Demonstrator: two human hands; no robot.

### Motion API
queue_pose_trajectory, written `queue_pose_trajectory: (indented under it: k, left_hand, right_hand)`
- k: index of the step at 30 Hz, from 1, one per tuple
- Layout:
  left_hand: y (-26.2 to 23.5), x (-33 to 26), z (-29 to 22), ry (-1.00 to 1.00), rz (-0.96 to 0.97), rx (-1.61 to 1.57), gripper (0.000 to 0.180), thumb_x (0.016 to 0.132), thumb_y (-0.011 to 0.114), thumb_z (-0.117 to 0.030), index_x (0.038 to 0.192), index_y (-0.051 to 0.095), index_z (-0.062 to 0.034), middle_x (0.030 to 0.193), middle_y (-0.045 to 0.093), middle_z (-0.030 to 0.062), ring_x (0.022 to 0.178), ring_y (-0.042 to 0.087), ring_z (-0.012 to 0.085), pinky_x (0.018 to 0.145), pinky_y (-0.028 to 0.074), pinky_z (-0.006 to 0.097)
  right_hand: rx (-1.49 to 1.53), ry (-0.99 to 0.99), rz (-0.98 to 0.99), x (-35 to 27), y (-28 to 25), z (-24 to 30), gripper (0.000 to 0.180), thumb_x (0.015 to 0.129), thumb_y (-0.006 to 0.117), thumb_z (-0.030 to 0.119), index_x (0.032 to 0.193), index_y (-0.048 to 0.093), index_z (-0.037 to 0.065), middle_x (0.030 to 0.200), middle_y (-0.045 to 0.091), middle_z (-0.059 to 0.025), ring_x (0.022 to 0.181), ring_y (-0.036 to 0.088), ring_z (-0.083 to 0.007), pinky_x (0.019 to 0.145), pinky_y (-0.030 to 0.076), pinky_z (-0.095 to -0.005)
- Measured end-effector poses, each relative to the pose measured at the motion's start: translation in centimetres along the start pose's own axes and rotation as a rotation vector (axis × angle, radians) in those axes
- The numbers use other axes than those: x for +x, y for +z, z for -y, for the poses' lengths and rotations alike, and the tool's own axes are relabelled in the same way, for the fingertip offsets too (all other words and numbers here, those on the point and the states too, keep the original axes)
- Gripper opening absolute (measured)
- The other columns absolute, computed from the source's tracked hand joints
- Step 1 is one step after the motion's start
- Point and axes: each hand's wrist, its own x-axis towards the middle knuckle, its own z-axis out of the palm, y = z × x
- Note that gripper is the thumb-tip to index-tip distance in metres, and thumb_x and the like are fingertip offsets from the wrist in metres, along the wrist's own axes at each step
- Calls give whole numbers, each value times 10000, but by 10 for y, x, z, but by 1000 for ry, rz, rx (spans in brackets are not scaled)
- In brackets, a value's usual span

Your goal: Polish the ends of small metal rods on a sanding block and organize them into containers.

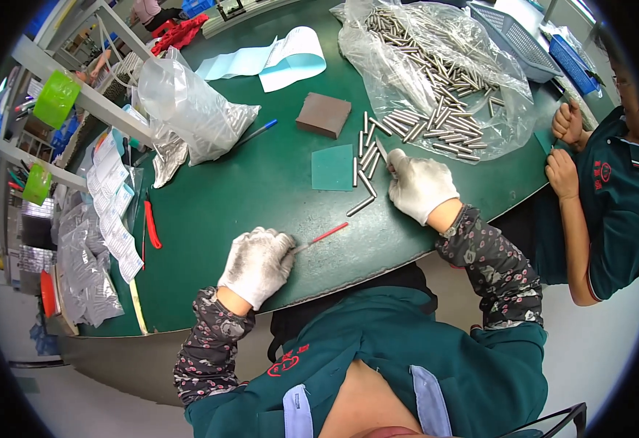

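My left hand (258,267), in a whitish work glove, is closed low over the green table, near its front edge. From its fingers a slim rod (330,233) sticks out to the right, grey by the glove and red toward its far end. My right hand (417,184), gloved too, pinches a metal pin (381,150) that points up and left. Beside that hand lie several loose shiny steel pins (364,183). A flat green square (332,168) rests left of them, with a brown block (323,114) behind it. Both gloves partly hide the fingertips.
A clear plastic bag (378,73) spills a heap of steel pins at the back right, near a grey basket (513,40). At left stand a filled plastic bag (192,109), a blue pen (258,134) and red-handled pliers (151,224). A co-worker (600,197) sits at right.
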Motion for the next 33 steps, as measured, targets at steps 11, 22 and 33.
queue_pose_trajectory:
  k: [11,22,33]
  left_hand:
    - [2,0,68,-284,-226,221,127,688,623,-134,809,591,-112,751,557,68,759,547,260,660,446,379]
    - [-1,46,31,-263,-339,303,207,666,653,-158,858,588,-116,822,551,67,812,542,266,694,450,375]
    - [26,94,-47,91,-71,-46,183,693,648,-188,817,565,-81,750,540,92,743,539,269,664,436,380]
  right_hand:
    - [27,-122,-116,1,2,-36,157,722,482,102,857,559,125,677,594,-137,642,588,-323,583,463,-412]
    - [1600,136,218,-11,-29,-56,223,668,458,51,841,571,-33,627,538,-71,514,494,-120,487,409,-228]
    - [760,-410,-514,15,-44,-5,321,831,561,349,895,561,34,764,540,-48,714,530,-123,645,423,-249]
